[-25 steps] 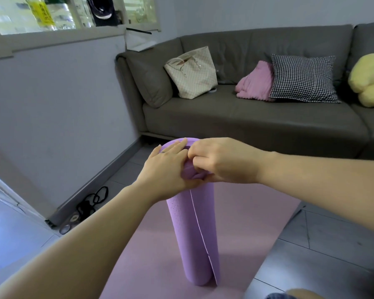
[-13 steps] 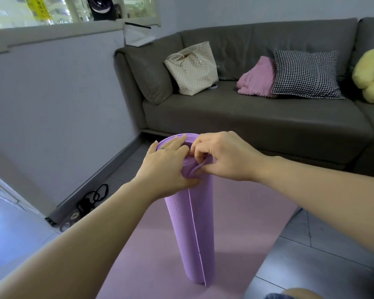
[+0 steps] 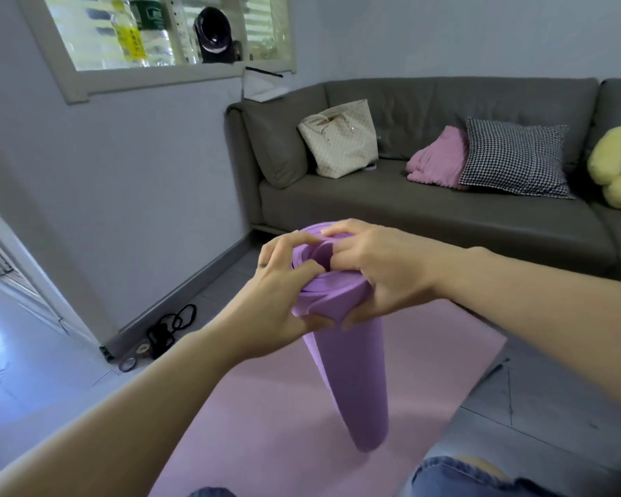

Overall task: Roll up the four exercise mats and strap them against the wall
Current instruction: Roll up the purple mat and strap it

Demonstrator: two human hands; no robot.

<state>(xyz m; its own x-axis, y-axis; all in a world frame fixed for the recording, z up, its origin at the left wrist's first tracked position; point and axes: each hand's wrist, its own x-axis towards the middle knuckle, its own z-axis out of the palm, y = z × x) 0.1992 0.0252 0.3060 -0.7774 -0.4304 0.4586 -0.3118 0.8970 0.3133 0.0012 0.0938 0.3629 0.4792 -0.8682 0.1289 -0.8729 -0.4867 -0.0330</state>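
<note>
The rolled purple mat [image 3: 352, 382] is now tipped nearer, spiral top exposed; that top is gripped by the left hand [image 3: 276, 299] and right hand [image 3: 384, 278], fingers curled inside.

Rolled mat [image 3: 352, 382] on flat mat [image 3: 266, 425], before sofa [image 3: 445, 224]

A purple mat [image 3: 352, 382], rolled into a tube with its layers bunched loose at the top, stands on end mid-frame on a flat pink mat [image 3: 266, 425], with black strap loops [image 3: 173, 326] on the floor by the wall, lower left.
</note>
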